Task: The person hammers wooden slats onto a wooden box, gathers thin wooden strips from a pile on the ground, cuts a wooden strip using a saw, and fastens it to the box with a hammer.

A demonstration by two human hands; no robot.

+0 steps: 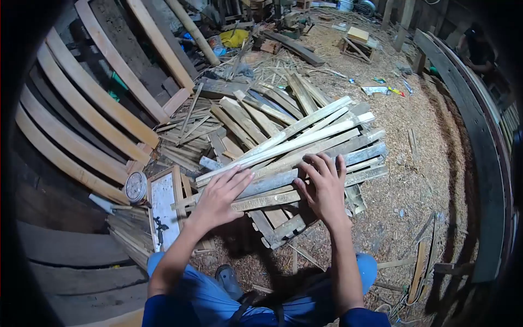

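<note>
A stack of long, narrow wooden strips [297, 146] lies in front of me, their ends fanned out toward the upper right. My left hand [220, 197] rests across the left part of the strips, its fingers stretched out and lying flat on them. Further right, my right hand [322, 188] curls its fingers over a greyish wooden strip [269, 183], thumb on the near side. Closer to me runs another rough strip [267, 201]. Shorter boards [291, 228] support the stack from below. The undersides of the strips are hidden.
Behind the stack is a heap of wood offcuts [239, 120]. Long curved boards [92, 103] lean at the left, near a round white container [136, 187] and a framed panel [163, 207]. Wood shavings [403, 174] cover the floor. A large plank [474, 136] stands right; another person [479, 49] is beyond.
</note>
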